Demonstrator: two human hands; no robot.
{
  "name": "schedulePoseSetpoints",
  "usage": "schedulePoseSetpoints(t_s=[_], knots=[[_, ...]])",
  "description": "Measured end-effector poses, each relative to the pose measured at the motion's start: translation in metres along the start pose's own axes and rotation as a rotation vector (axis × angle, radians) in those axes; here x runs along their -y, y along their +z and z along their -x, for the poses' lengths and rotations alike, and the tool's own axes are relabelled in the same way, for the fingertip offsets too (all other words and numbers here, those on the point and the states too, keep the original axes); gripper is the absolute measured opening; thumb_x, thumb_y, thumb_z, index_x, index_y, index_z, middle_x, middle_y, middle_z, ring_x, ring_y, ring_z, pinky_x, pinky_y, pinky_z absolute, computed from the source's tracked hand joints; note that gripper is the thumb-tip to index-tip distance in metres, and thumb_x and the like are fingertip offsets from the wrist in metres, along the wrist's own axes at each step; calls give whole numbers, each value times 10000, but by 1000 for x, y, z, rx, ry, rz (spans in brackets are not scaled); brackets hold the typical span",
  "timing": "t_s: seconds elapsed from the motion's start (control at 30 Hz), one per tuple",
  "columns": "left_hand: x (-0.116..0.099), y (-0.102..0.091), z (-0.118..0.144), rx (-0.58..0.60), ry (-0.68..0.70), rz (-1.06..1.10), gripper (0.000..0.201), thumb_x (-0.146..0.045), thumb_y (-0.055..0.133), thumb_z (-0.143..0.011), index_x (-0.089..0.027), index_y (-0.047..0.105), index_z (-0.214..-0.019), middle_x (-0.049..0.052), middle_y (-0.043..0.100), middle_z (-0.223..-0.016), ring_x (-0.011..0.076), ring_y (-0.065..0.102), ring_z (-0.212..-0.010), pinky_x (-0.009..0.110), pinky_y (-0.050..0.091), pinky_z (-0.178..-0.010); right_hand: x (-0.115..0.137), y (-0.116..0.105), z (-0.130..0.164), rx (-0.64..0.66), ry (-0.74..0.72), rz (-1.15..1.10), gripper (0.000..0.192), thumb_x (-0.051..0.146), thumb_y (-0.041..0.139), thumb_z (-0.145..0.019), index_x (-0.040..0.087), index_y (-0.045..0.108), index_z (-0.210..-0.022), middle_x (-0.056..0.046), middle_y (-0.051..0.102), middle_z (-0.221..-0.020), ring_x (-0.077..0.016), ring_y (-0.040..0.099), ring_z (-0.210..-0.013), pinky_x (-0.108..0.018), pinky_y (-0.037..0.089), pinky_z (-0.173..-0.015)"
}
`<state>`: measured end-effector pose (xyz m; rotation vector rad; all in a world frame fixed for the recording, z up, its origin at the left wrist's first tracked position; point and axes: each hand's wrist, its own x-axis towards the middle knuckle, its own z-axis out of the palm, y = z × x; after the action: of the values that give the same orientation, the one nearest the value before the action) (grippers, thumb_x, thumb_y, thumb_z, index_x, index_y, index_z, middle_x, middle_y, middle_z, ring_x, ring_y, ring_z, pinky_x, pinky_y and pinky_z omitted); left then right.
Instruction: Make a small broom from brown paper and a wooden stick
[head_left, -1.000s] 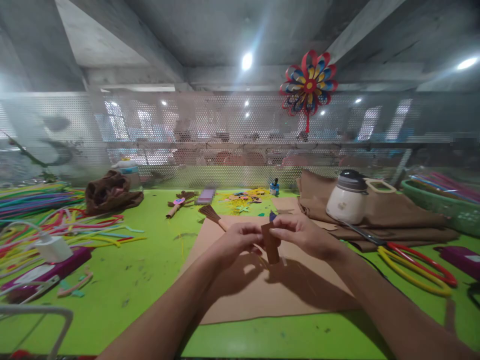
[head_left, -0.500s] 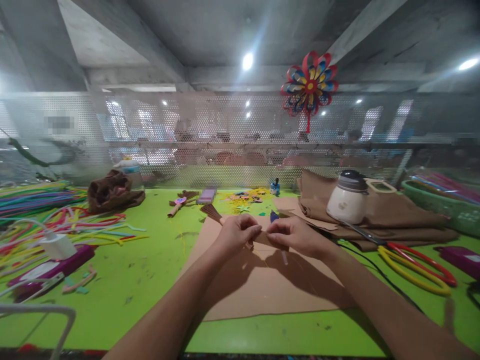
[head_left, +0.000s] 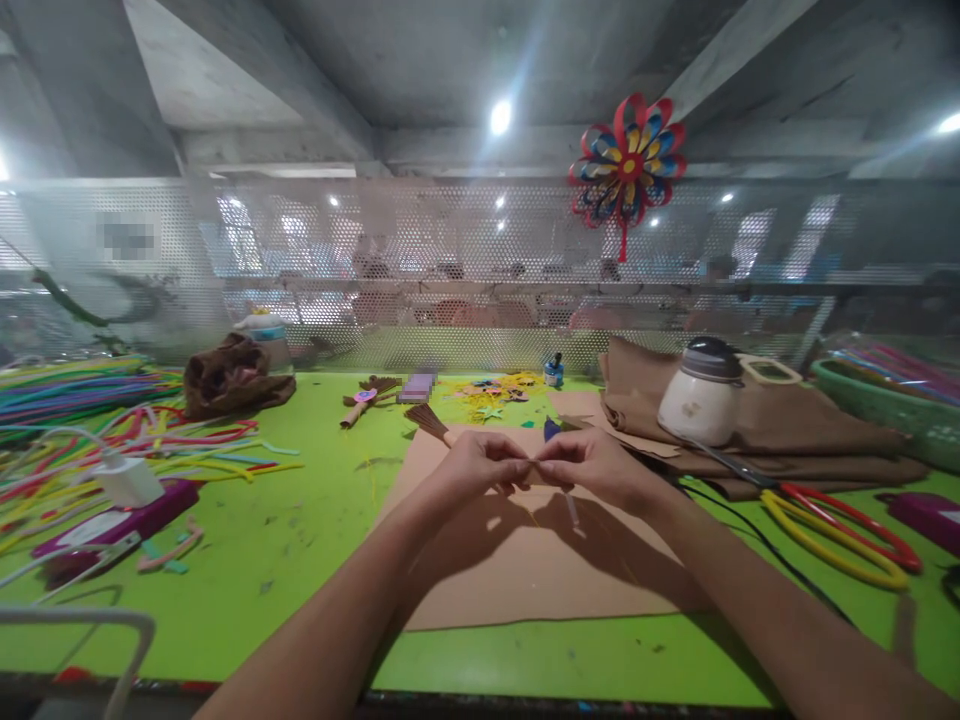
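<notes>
Left hand (head_left: 480, 468) and right hand (head_left: 592, 468) meet at frame centre, fingertips pinching small brown paper strip (head_left: 531, 472) above flat brown cardboard sheet (head_left: 525, 570) on scuffed lime-green tabletop (head_left: 285, 560).

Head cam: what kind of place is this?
Likely a handicraft workshop bench. Both hands pinch a small brown paper piece over a brown paper sheet; colourful craft strips litter the green table, and a paper pinwheel hangs on the mesh screen.

A single head-worn camera is looking forward and slightly down from the near edge of the lime-green bench (head_left: 247, 560), sitting close, facing the perforated metal screen (head_left: 450, 270) along its far edge.
</notes>
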<state>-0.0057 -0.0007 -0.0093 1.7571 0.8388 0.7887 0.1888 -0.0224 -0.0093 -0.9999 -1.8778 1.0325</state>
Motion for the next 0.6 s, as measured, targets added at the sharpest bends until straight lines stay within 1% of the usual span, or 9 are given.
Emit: schedulePoseSetpoints(t_s=[0.13, 0.23, 0.33, 0.4, 0.47, 0.5, 0.6], knots=[[1, -2, -1, -28, -12, 144, 181, -243, 691, -664, -112, 652, -782, 38, 655, -620, 127, 596, -552, 278, 479, -588, 8, -4, 2, -23, -21, -17, 198, 295, 632, -740, 172, 728, -861, -28, 617, -655, -117, 490, -590, -254, 399, -559], [-1, -1, 0, -43, -17, 170, 184, -217, 694, -653, -112, 648, -797, 36, 661, -624, 129, 605, -551, 276, 478, -591, 11, -8, 3, -24, -54, 18, 210, 276, 614, -755, 172, 732, -893, -14, 597, -601, -117, 501, -581, -258, 424, -573], [-4, -1, 2, -56, -28, 174, 166, -178, 689, -634, -112, 654, -782, 26, 653, -613, 125, 606, -558, 269, 477, -609, 9, -9, 2, -30, -129, 101, 193, 255, 607, -758, 171, 739, -871, -24, 630, -628, -120, 532, -599, -256, 447, -589], [-6, -1, 3, -31, -32, 195, 157, -176, 679, -636, -110, 663, -778, 28, 650, -616, 127, 603, -570, 270, 476, -621, 6, -8, 1, -42, -182, 159, 182, 236, 604, -756, 172, 740, -859, -34, 660, -677, -123, 558, -627, -251, 462, -606], [-6, -1, 3, 3, -53, 226, 171, -252, 648, -694, -102, 676, -771, 39, 644, -608, 129, 594, -571, 280, 477, -631, 3, -6, 1, -52, -225, 204, 181, 205, 597, -753, 174, 737, -863, -42, 681, -728, -128, 581, -657, -249, 474, -624], [-6, -2, 3, 4, -80, 237, 218, -306, 627, -725, -99, 682, -765, 47, 645, -610, 131, 592, -573, 284, 476, -635, 2, -4, 0, -54, -247, 226, 188, 185, 589, -753, 176, 735, -870, -46, 689, -755, -132, 591, -676, -249, 479, -633], [-1, -3, 1, -38, -171, 178, 330, -414, 605, -749, -96, 693, -727, 66, 656, -611, 136, 586, -569, 272, 457, -600, 0, 0, 0, -57, -327, 310, 216, 129, 559, -754, 185, 733, -869, -53, 694, -784, -142, 604, -712, -249, 484, -642]])
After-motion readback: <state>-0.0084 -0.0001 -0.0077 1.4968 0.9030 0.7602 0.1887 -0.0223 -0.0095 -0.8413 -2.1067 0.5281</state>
